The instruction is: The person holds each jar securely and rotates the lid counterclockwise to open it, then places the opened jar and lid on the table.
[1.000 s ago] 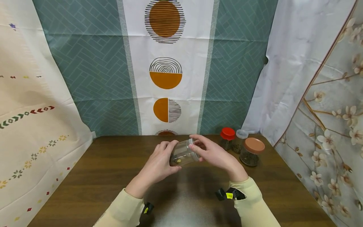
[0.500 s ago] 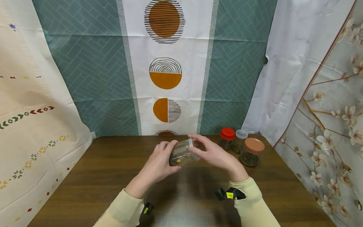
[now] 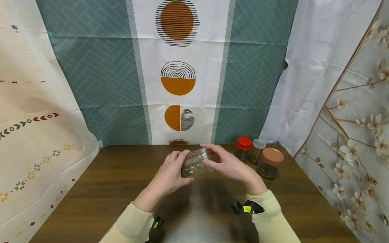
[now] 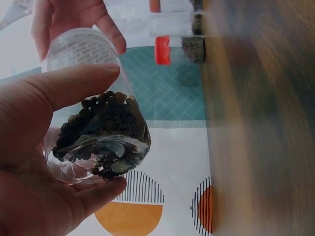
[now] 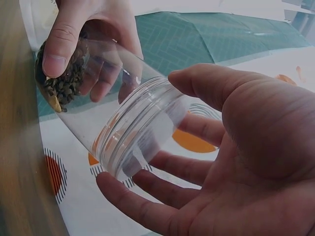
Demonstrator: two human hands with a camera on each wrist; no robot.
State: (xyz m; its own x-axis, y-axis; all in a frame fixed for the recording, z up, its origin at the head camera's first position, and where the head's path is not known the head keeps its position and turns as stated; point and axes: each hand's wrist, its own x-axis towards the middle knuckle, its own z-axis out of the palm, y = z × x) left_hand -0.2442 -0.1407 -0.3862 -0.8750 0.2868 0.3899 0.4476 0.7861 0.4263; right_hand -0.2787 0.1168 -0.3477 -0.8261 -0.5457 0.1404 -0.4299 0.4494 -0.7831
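A clear jar (image 3: pixel 194 162) is held tilted above the table, its ridged clear top end (image 5: pixel 132 129) toward the right. My left hand (image 3: pixel 171 171) grips its lower body, thumb across the near side and fingers behind. Dark dried bits (image 4: pixel 106 118) lie against the bottom and lower side, with a yellowish piece (image 5: pixel 54 102) among them. At the top end, my right hand (image 3: pixel 227 162) has its thumb on one side of the rim and fingertips curled round the other. In the right wrist view, the palm faces that end with a gap between.
Three more jars stand at the table's back right: one with a red lid (image 3: pixel 244 143), one with a clear lid (image 3: pixel 259 143), one with a copper-coloured lid (image 3: pixel 272 156). Behind the brown table (image 3: pixel 121 189) hangs a patterned cloth (image 3: pixel 177 101).
My right hand's fingers have shifted slightly left round the jar's top end, its thumb a little lower; the fingers beneath are now hidden. The left hand and the jar stay nearly in place.
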